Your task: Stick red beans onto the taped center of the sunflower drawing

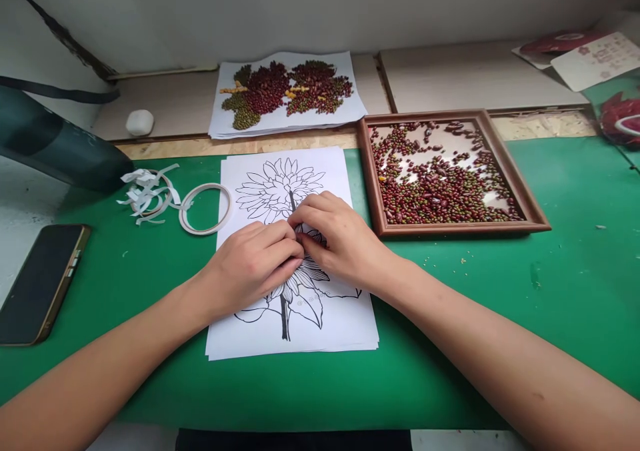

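Note:
A sheet of white paper (240, 164) with outlined flowers in black lies on top of a small stack in front of me. Over the middle of the drawing, my left hand (260, 254) and my right hand (340, 234) meet with fingertips pinched together. Whatever sits between those fingertips is hidden or too small to make out. Both hands cover part of the lower flower. Just left of the paper, a roll of white tape (183, 216) lies flat, its right edge overlapping the sheet.
Crumpled white strips (150, 191) lie beside the tape. A wooden frame (465, 228) of red and green beans is at right. Behind stands a bean picture (267, 91) on paper. A phone (43, 284), dark bottle (65, 141) and white lump (140, 123) are at left on the green mat (575, 271).

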A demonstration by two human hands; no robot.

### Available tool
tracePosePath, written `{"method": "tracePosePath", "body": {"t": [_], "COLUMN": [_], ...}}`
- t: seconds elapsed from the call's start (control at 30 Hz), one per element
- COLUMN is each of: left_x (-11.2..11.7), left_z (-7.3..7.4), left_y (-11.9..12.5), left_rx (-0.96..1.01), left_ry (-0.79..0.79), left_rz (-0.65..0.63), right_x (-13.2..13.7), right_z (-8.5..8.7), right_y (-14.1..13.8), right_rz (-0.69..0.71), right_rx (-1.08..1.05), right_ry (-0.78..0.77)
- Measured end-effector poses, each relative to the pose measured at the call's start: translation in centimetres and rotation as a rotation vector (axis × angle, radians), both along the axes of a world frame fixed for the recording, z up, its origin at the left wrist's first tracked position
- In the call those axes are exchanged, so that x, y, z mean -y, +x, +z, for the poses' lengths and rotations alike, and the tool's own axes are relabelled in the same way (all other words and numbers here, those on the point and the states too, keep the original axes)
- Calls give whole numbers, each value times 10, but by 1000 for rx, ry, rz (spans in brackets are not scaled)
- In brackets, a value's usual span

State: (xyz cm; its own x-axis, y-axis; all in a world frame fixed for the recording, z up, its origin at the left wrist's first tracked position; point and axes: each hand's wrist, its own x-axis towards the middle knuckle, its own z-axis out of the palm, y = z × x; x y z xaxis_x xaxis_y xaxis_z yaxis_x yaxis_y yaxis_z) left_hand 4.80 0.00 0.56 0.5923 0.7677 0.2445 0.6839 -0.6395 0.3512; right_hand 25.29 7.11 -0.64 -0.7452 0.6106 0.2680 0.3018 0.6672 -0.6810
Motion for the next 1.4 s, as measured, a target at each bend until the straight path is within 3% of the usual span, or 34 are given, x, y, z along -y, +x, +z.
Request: {"method": "tracePosePath", "body": {"t": [0.37,0.77,0.97,1.23,1.4], "left_x": [4,4,5,0,-2], "left_z": [4,6,8,12,13], "left_y": [-5,-11,-8,-14,-15], "left_rx": [18,-21,74,162,86], "left_ry": [-55,44,60,121,42], "left_rz": [-31,-81,-127,156,192], "right_x": [-1,-1,-1,-1,0], "right_z": [0,-1,-1,0,7], "right_y": [1,1,2,5,7], "right_rz": [11,19,17,22,0], "right_rx": [-15,-13,-21,-56,-229], "right_ry": [-10,-15,-25,-72,-3]}}
